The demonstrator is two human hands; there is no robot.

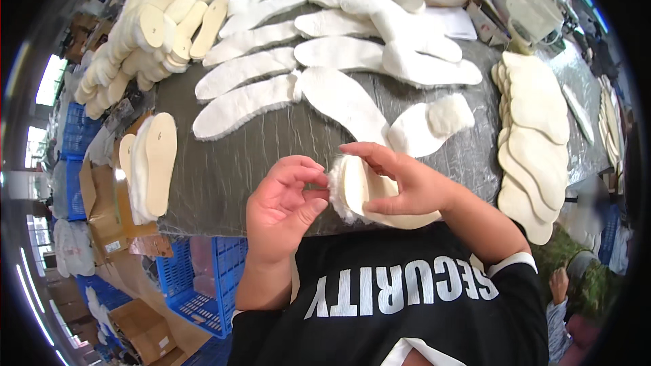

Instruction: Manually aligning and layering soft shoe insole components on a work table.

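Observation:
A fleece insole point(353, 186) with a smooth cream backing and white fluffy edge is in front of me at the table's near edge. My right hand point(413, 183) grips it from the right, fingers over the far side and thumb across the cream face. My left hand point(281, 203) is closed, its curled fingertips pinching at the fluffy left edge. Just beyond lies a white fluffy insole point(342, 102), fleece up. To its right, another fluffy insole point(413, 129) has a folded fleece piece point(450, 116) on its end.
Rows of white fluffy insoles point(247, 105) cover the far part of the dark table point(224, 176). Cream insoles stand in a stack point(536, 142) at right and a heap point(146, 34) at far left. More insoles point(161, 163) lie at the left edge, above a blue crate point(196, 291).

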